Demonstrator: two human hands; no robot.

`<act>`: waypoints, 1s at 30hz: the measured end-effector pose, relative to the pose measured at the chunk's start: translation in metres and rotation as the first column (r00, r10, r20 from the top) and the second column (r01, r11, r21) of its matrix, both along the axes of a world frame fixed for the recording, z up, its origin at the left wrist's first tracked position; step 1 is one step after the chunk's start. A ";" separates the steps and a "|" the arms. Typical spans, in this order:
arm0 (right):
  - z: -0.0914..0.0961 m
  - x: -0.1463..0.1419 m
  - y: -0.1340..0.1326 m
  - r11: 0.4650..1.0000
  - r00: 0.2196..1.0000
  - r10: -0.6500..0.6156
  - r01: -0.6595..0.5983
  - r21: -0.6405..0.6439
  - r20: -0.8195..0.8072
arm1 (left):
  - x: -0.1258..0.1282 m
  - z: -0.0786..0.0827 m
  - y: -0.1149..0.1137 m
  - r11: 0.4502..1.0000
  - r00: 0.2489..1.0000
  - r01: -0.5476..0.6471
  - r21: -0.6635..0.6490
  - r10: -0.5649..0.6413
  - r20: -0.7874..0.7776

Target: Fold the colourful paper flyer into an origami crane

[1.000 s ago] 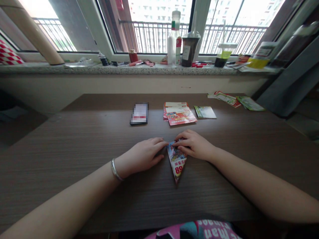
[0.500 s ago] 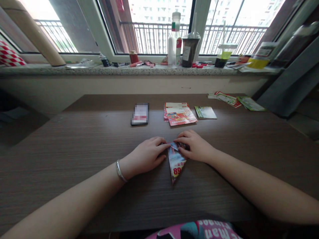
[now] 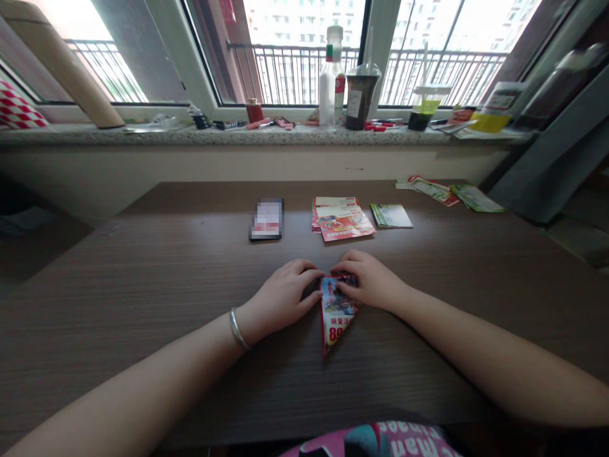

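Note:
A folded paper triangle [image 3: 337, 314], printed in colour with red edges and large red digits, lies on the table with its point toward me. My left hand [image 3: 287, 293], a silver bangle at its wrist, has its fingertips and thumb closed at the paper's upper left edge. On the other side, my right hand [image 3: 372, 279] grips the top right part, thumb on the printed face and fingers curled at the upper edge. The right fingers cover part of the print.
Beyond my hands are a phone [image 3: 266, 219], a stack of red and white leaflets [image 3: 346, 222] and a small pile of green-white cards [image 3: 391, 216]. More leaflets [image 3: 435, 190] lie at the far right. Bottles [image 3: 332, 89] and cups [image 3: 360, 98] stand on the windowsill [image 3: 285, 137].
The paper's top edge now looks flatter and its lower point has shifted slightly left. More of its printed face shows. My left hand has moved a little to the right.

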State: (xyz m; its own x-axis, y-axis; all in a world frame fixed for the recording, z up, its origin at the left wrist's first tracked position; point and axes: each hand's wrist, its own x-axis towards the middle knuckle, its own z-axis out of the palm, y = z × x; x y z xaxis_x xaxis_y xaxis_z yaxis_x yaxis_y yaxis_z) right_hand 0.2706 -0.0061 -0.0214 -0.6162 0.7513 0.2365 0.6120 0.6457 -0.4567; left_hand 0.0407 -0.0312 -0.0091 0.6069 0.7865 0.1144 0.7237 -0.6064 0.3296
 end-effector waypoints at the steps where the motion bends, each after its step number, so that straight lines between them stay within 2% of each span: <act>1: 0.001 -0.001 -0.001 1.000 1.000 -0.003 0.002 0.017 0.019 | 0.001 0.000 0.000 1.000 1.000 -0.009 -0.007 0.009 0.012; 6: 0.009 -0.006 -0.009 0.994 0.988 -0.055 0.040 0.103 0.145 | 0.005 0.001 0.001 0.991 0.989 -0.116 -0.072 0.122 0.087; 10: 0.013 -0.012 -0.015 0.989 0.969 -0.095 0.067 0.129 0.230 | 0.008 0.000 0.000 0.968 0.967 -0.251 -0.030 0.252 0.046; 14: 0.015 -0.019 -0.020 0.983 0.956 -0.152 0.120 0.137 0.253 | 0.011 0.002 -0.002 0.966 0.966 -0.259 0.017 0.259 0.008; 18: 0.016 -0.024 -0.020 0.983 0.954 -0.160 0.129 0.134 0.252 | 0.012 0.000 -0.002 0.961 0.961 -0.275 0.011 0.275 0.017; 25: 0.015 -0.024 -0.020 0.984 0.957 -0.154 0.126 0.127 0.245 | 0.009 -0.007 0.006 0.945 0.946 -0.305 -0.121 0.315 0.077; 30: 0.015 -0.022 -0.019 0.986 0.964 -0.127 0.098 0.132 0.234 | 0.007 -0.012 0.008 0.943 0.938 -0.302 -0.137 0.320 0.134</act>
State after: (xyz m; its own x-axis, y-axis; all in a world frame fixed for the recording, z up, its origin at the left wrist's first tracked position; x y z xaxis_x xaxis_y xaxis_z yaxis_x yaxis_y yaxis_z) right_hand 0.2481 -0.0248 -0.0061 -0.5789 0.7946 0.1831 0.7662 0.6069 -0.2113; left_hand 0.0480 -0.0231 -0.0211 0.3126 0.9460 0.0854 0.8058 -0.3117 0.5035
